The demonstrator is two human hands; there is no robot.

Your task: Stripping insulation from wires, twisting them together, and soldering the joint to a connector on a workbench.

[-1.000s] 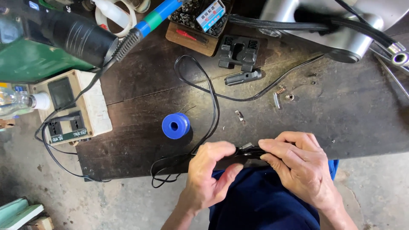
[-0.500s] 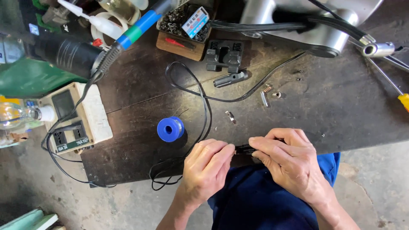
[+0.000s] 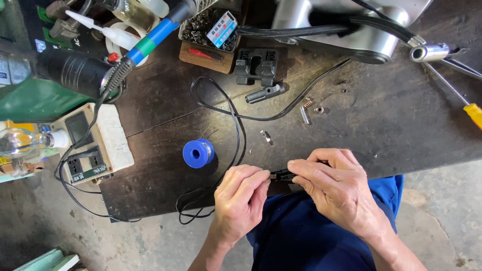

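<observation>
My left hand point(image 3: 241, 198) and my right hand point(image 3: 334, 188) meet at the near edge of a dark wooden bench point(image 3: 381, 125). Between their fingertips they pinch a thin black cable point(image 3: 236, 118) at its end, where a small dark piece point(image 3: 282, 175) shows. The cable loops back across the bench and hangs off the near edge. A blue spool of solder point(image 3: 198, 152) stands just left of my left hand. My blue trousers point(image 3: 301, 236) show below the hands.
A soldering iron with a blue handle point(image 3: 150, 40) lies at the back left, its cord running to a white socket box point(image 3: 93, 143). A black plastic part point(image 3: 256, 65), small screws and a spring point(image 3: 307, 104), a metal housing point(image 3: 351, 30) and a yellow-handled screwdriver point(image 3: 472, 113) sit further back.
The view has shifted a little; my hands stay together on the cable end, with the fingers drawn slightly closer.
</observation>
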